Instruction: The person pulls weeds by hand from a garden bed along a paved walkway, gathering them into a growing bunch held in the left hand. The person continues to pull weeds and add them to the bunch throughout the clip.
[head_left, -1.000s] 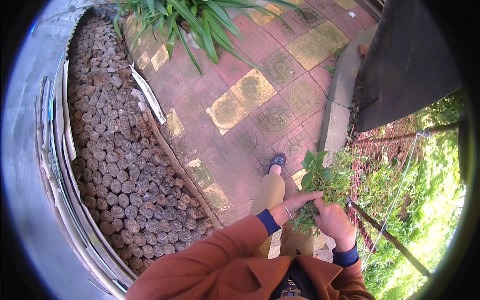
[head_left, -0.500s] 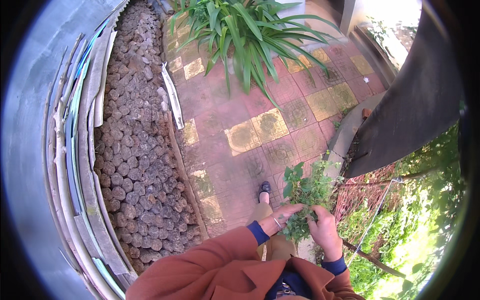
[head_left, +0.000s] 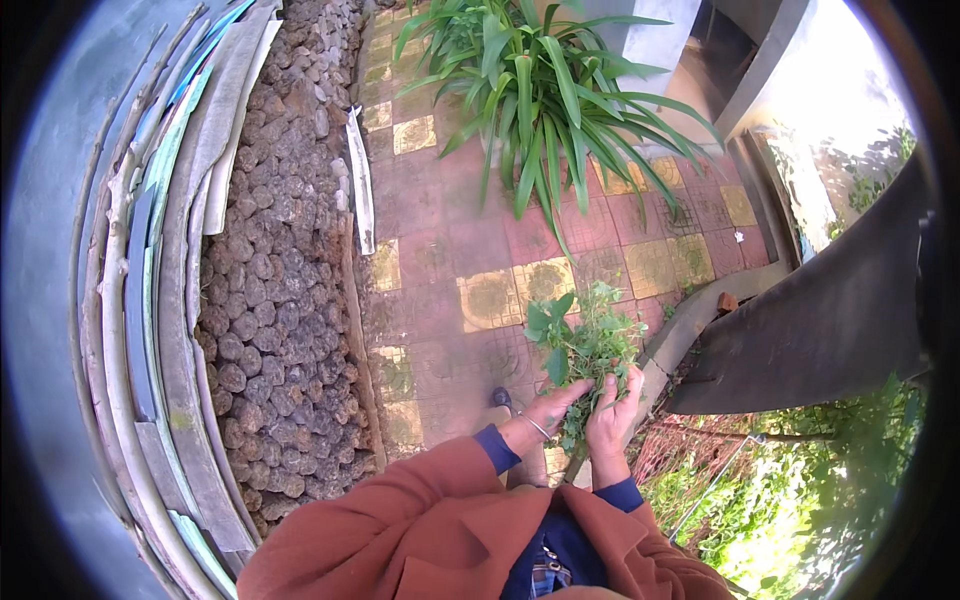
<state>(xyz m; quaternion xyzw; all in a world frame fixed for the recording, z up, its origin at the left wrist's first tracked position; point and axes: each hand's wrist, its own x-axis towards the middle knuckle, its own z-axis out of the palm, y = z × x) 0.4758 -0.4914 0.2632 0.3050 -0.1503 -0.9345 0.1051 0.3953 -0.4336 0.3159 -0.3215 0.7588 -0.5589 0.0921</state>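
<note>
Both of my hands hold one bunch of leafy green plants (head_left: 592,345) in front of my body. My left hand (head_left: 552,408), with a silvery bangle at its wrist, grips the bunch from the left, near its lower part. My right hand (head_left: 612,415) closes round it from the right, the fingers partly sunk in the leaves. Broad leaves stick out at the upper left of the bunch; finer, paler sprigs spread at its top and right. Where the fingertips meet the stems is hidden by foliage.
Left of the tiled path (head_left: 450,235) lies a bed of stacked round brown lumps (head_left: 290,330), with long poles and boards (head_left: 120,270) beyond. A large strap-leaved plant (head_left: 540,100) stands ahead. At right are a dark sheet (head_left: 800,340), a curb (head_left: 685,345) and sunlit greenery (head_left: 760,500).
My hands have moved left and slightly up with the bunch, still holding it. My view has shifted, and the foot on the path shows farther left and lower.
</note>
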